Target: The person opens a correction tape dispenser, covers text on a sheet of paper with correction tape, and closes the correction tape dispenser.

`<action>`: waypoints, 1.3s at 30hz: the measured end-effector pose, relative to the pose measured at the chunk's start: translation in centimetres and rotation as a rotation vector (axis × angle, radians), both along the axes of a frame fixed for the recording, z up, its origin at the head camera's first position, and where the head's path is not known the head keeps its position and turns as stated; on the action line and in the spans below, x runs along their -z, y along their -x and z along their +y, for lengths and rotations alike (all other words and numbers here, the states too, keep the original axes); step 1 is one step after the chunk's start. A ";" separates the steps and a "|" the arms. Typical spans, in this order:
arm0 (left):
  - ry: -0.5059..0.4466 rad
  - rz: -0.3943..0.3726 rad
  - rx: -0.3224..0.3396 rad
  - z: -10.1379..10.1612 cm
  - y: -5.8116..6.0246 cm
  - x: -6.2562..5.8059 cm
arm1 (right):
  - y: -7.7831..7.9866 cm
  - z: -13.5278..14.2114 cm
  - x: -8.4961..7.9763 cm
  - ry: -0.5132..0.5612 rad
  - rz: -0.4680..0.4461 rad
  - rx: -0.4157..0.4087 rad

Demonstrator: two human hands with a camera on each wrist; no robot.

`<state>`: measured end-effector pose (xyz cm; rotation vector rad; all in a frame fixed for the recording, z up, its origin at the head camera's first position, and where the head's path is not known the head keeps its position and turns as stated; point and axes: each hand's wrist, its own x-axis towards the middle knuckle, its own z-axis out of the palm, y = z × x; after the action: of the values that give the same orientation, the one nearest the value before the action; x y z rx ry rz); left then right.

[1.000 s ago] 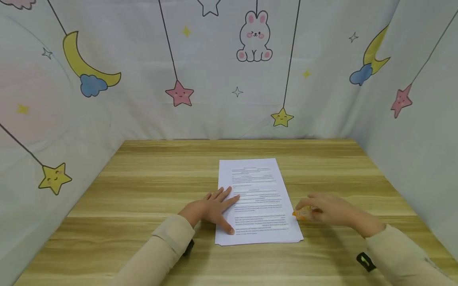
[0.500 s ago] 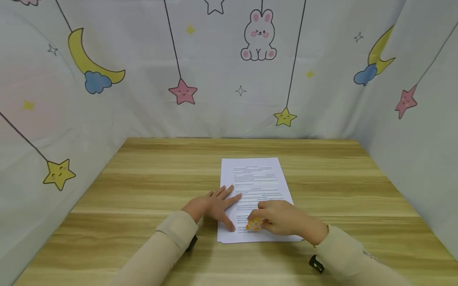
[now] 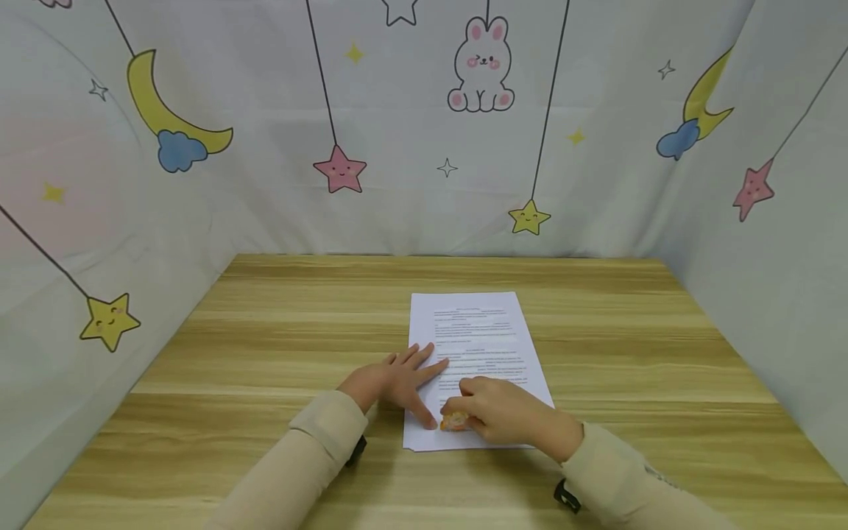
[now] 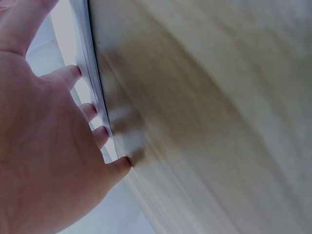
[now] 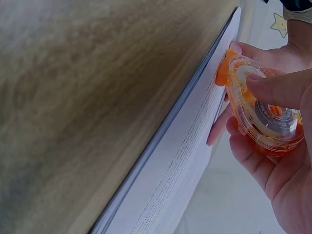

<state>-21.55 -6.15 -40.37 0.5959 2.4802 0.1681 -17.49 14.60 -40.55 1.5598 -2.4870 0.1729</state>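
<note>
A stack of printed paper (image 3: 477,338) lies on the table in the head view. Spread fingers of my left hand (image 3: 401,384) rest on its left side, the thumb near the lower left corner. My right hand (image 3: 506,414) holds a clear orange correction tape (image 3: 454,421) over the lower lines of text, close to the left thumb. In the right wrist view, the thumb and fingers grip the correction tape (image 5: 265,105) by its round body. Its orange tip points toward the page, and whether it touches the paper is hard to tell.
The wood-grain table (image 3: 298,316) extends around the paper on all sides. A white curtain (image 3: 397,213) printed with stars, moons and a rabbit hangs behind and at both sides. Dark wrist straps (image 3: 567,496) show below the sleeves.
My right hand has moved left with the correction tape, from beside the paper's right edge to its lower left part. The left hand has stayed on the paper. The view has shifted slightly.
</note>
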 end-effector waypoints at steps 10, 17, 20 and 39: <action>-0.015 0.017 0.011 -0.2 0.2 0.7 | -0.1 -0.2 0.2 -0.012 0.055 -0.048; -0.013 0.011 0.003 -0.1 -0.3 -0.1 | 0.2 -0.3 -0.3 -0.070 0.033 -0.083; -0.017 -0.001 0.005 -0.1 -0.1 0.1 | 0.2 -0.2 -0.6 -0.085 0.019 -0.087; -0.013 -0.011 -0.004 -0.1 -0.1 -0.1 | 0.4 1.3 -0.6 -0.074 0.007 -0.063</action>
<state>-21.46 -6.26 -40.27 0.5940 2.4717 0.1883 -17.91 15.93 -39.93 1.6655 -2.4675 0.0861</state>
